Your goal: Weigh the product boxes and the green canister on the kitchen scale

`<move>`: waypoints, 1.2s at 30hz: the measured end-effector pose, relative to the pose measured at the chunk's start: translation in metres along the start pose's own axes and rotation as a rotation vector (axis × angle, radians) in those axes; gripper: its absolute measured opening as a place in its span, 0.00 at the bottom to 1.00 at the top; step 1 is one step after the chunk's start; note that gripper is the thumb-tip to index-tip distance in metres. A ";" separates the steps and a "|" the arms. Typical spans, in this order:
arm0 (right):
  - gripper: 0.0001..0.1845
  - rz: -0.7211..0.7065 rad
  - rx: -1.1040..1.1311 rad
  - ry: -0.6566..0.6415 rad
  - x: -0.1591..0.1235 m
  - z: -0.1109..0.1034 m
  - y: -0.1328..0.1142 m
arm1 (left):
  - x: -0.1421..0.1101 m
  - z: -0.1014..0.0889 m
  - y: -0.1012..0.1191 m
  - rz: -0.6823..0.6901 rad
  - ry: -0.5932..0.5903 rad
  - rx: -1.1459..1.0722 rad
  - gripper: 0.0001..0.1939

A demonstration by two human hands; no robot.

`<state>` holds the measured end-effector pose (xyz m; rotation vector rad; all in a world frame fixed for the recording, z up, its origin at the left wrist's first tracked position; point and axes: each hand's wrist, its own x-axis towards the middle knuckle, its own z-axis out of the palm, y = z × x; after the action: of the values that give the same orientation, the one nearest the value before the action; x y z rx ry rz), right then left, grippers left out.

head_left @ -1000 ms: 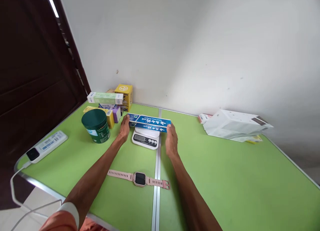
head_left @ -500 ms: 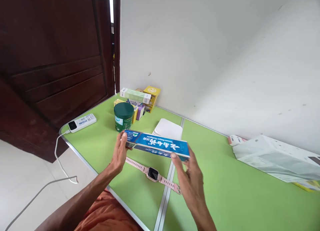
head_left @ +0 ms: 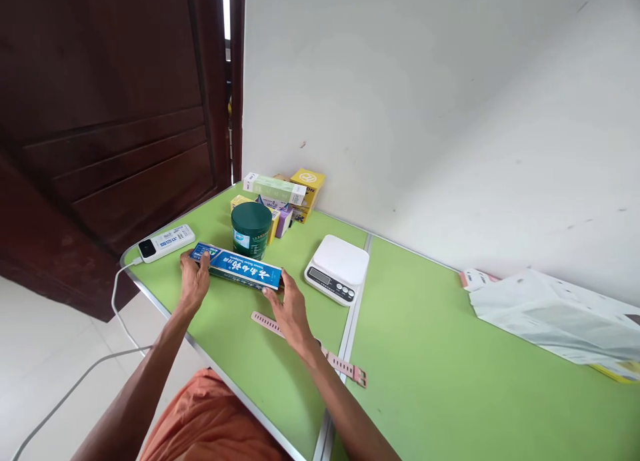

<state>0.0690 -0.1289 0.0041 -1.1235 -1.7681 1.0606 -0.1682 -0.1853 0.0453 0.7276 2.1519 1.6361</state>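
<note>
A long blue toothpaste box [head_left: 240,265] is held level between my two hands, low over the green table in front of the dark green tub [head_left: 251,230]. My left hand [head_left: 194,278] grips its left end, thumb on top. At the right end, my right hand [head_left: 290,308] has its thumb on the near edge and fingers behind. Whether the box touches the table, I cannot tell. Below my right hand lies a pink-strapped smartwatch [head_left: 345,366], its face mostly hidden by my wrist. A white kitchen scale [head_left: 338,268] stands right of the box, its platform bare.
Several small boxes [head_left: 280,191] are stacked by the wall behind the tub. A white device [head_left: 167,242] with a plugged-in cable [head_left: 116,294] sits at the table's left corner. Plastic-wrapped packaging [head_left: 555,314] lies at the right. A metal seam [head_left: 356,314] crosses the green table [head_left: 425,354].
Both hands have carried the toothpaste box left and lower, from in front of the scale to in front of the tub. The scale's display and buttons now show; the watch face is now mostly covered.
</note>
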 end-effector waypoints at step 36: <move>0.44 -0.055 -0.204 -0.207 0.056 -0.009 -0.012 | -0.016 0.010 -0.012 0.293 -0.053 0.375 0.67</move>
<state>0.0561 -0.0779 0.0280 -1.1112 -2.0971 1.0111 -0.1523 -0.1894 0.0309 1.2315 2.4332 1.3270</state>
